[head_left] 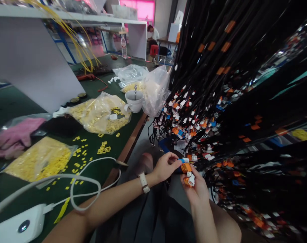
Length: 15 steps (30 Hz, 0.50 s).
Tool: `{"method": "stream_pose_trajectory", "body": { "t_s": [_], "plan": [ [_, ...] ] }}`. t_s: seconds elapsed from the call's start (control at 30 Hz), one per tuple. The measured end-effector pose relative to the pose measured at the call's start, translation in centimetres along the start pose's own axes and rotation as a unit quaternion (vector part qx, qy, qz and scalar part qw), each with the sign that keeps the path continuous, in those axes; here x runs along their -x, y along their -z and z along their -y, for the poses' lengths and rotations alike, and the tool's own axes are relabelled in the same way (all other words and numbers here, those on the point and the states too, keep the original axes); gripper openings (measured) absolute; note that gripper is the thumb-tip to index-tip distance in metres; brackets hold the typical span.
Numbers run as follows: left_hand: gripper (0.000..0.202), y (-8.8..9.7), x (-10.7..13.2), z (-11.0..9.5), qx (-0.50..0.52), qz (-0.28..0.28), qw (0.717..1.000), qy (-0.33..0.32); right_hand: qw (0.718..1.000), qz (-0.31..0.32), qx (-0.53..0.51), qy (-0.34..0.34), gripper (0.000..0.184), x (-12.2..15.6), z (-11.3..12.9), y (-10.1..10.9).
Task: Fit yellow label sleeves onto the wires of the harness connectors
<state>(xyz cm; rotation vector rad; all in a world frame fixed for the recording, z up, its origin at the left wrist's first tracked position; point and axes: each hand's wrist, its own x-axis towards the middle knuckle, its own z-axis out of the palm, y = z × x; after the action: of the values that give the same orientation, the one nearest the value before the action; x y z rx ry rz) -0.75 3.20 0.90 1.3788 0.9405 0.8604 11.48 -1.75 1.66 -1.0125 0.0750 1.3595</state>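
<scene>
My left hand [165, 167], with a pale watch [143, 182] on its wrist, pinches at a small blue connector [181, 161] with thumb and forefinger. Just below it, my right hand [199, 189] is wrapped round a cluster of wire-end connectors. Among these are an orange connector [186, 167] and a white connector [191, 180]. Both hands meet above my lap, in front of the hanging bundle of black cables [209, 71]. Parts of the held connectors are hidden by my fingers.
On the green table [92, 172] at left lie bags of small yellow parts [102, 123], loose yellow pieces, pink gloves [24, 133] and a white cup [134, 101]. A white cable [74, 177] loops from a white device [19, 224]. A person [154, 33] sits far behind.
</scene>
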Motion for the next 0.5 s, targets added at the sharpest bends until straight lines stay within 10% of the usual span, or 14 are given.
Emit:
{"method": "stream_pose_trajectory", "body": {
  "t_s": [0.5],
  "plan": [
    [0.078,-1.2,1.5,2.1,0.081,0.179,0.98,0.043,0.985,-0.039,0.162,0.042,0.032,1.6,-0.5,0.3]
  ]
}}
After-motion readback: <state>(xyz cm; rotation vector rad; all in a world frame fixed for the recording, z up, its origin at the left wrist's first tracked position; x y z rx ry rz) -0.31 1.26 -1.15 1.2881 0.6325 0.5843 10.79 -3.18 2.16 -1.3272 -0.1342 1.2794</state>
